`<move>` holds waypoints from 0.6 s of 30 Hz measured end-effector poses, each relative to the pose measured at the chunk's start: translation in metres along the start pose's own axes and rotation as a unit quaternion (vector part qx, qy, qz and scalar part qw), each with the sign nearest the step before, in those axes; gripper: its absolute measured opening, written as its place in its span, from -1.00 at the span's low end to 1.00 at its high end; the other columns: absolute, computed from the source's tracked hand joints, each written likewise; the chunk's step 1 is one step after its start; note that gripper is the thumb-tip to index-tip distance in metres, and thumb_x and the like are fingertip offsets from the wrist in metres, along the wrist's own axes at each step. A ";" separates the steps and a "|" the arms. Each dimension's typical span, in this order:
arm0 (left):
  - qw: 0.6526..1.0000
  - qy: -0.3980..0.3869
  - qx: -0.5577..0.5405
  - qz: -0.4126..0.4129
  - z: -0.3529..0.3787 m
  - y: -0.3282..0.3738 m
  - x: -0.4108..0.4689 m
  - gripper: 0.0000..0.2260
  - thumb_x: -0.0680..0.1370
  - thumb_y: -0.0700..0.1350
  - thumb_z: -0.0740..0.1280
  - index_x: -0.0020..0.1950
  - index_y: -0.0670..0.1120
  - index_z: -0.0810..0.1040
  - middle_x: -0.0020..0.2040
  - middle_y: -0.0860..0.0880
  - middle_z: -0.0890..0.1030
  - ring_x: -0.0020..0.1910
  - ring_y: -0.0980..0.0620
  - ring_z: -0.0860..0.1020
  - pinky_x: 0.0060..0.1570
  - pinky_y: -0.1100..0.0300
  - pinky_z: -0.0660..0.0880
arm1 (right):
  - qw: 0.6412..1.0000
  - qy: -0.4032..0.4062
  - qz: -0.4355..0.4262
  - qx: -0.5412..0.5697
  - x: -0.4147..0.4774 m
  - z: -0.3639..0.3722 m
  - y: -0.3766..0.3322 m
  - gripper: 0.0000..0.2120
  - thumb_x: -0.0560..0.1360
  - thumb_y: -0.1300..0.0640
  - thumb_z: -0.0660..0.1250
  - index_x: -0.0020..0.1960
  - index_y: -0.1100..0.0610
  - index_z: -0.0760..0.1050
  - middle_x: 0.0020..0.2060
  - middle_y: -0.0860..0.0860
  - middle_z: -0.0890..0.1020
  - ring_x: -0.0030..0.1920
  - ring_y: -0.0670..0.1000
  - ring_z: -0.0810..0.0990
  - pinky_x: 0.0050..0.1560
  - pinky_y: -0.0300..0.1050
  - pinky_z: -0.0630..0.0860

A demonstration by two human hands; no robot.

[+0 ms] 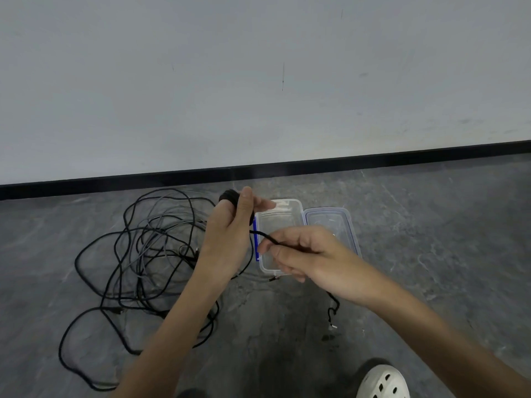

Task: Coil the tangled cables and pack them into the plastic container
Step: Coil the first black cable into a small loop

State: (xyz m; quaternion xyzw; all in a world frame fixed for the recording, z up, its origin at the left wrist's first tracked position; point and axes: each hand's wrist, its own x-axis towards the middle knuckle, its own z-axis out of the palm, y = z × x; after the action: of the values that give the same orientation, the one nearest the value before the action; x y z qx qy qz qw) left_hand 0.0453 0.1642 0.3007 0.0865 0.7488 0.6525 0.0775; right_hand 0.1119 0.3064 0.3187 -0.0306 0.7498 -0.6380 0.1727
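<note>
Grey floor (431,225) meets a pale wall (258,81) at black skirting (115,185). One container (280,216), one lid (327,218) just right of it; a tangle (143,254) of cables, number unclear, lies left. The left hand (230,234) grips one black coil (228,196); the right hand (313,254) pinches its tail (264,237).

A plain pale grey wall (258,67) fills the view from nine o'clock through twelve to three, evenly lit, with a thin dark vertical scratch (283,77) just right of twelve. A black baseboard (373,160) runs along its foot, rising toward three o'clock. Below, toward six o'clock, lies a mottled dark grey floor (431,254) with pale veins.
</note>
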 end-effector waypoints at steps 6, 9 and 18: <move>0.985 -0.115 0.128 -0.029 0.001 -0.003 -0.001 -0.56 0.67 0.08 0.08 -0.26 -0.01 0.61 -0.33 0.16 0.62 -0.28 0.27 0.56 -0.23 0.44 0.38 | 0.991 0.081 -0.021 -0.108 -0.001 -0.005 0.001 -0.78 0.61 0.25 0.19 -0.07 0.18 0.60 -0.44 -0.06 0.47 -0.37 -0.06 0.43 -0.28 -0.15 0.37; 0.976 -0.166 0.115 -0.079 0.001 -0.001 -0.003 -0.55 0.63 0.19 0.07 -0.19 0.02 0.65 -0.31 0.09 0.59 -0.30 0.27 0.52 -0.21 0.43 0.40 | 0.981 0.116 -0.042 -0.151 -0.001 -0.010 0.003 -0.79 0.60 0.24 0.23 -0.11 0.18 0.62 -0.41 -0.07 0.54 -0.37 -0.08 0.49 -0.30 -0.20 0.42; 0.949 -0.263 0.078 -0.158 0.001 0.009 -0.010 -0.49 0.55 0.29 0.01 -0.25 0.13 0.69 -0.27 0.16 0.66 -0.15 0.30 0.61 0.04 0.40 0.42 | 0.962 0.180 -0.111 -0.172 0.002 -0.016 0.007 -0.93 0.47 0.24 0.43 -0.17 0.12 0.66 -0.36 -0.08 0.67 -0.33 -0.16 0.64 -0.26 -0.32 0.51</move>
State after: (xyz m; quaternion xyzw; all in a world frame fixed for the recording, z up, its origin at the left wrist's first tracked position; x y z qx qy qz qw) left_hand 0.0554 0.1636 0.3093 0.1414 0.7546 0.5254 0.3668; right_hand 0.1062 0.3222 0.3135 -0.0278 0.8590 -0.5092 -0.0452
